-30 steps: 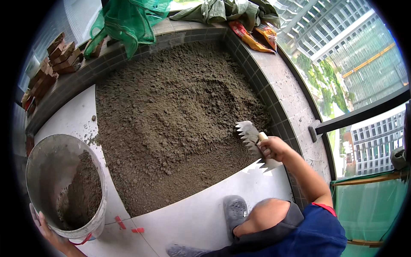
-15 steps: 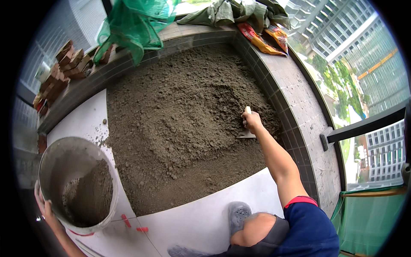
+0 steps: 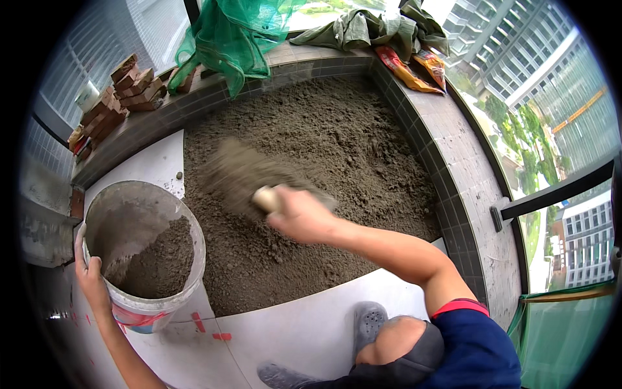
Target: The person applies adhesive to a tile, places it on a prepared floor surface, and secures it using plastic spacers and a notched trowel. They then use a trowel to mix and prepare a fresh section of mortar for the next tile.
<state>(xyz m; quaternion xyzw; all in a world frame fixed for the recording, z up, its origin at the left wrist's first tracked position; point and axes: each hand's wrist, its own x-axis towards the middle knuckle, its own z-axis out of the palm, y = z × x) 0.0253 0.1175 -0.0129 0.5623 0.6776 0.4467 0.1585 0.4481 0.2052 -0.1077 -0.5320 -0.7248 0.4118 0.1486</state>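
My right hand (image 3: 303,215) is closed round the pale handle of a trowel (image 3: 265,199). It is over the middle of a broad bed of damp, grey-brown mortar (image 3: 363,194). A smeared load of mortar (image 3: 236,170) shows beyond the handle; motion blur hides most of the blade. On the left, my left hand (image 3: 92,275) grips the outer side of a large pale bucket (image 3: 197,240), tilting its mouth toward the bed. More mortar (image 3: 159,262) lies inside the bucket, with grey residue on its wall.
Large white tiles (image 3: 285,330) border the mortar. Low tiled ledges enclose its far and right sides. On them are stacked bricks (image 3: 139,87), green netting (image 3: 236,45), a grey-green tarp (image 3: 363,29) and orange bags (image 3: 405,68). My grey clog (image 3: 369,321) is near the front edge.
My right hand and trowel have swept left from the right side of the bed toward the bucket, now with mortar. The bucket and left hand appear farther right, as the whole view has shifted.
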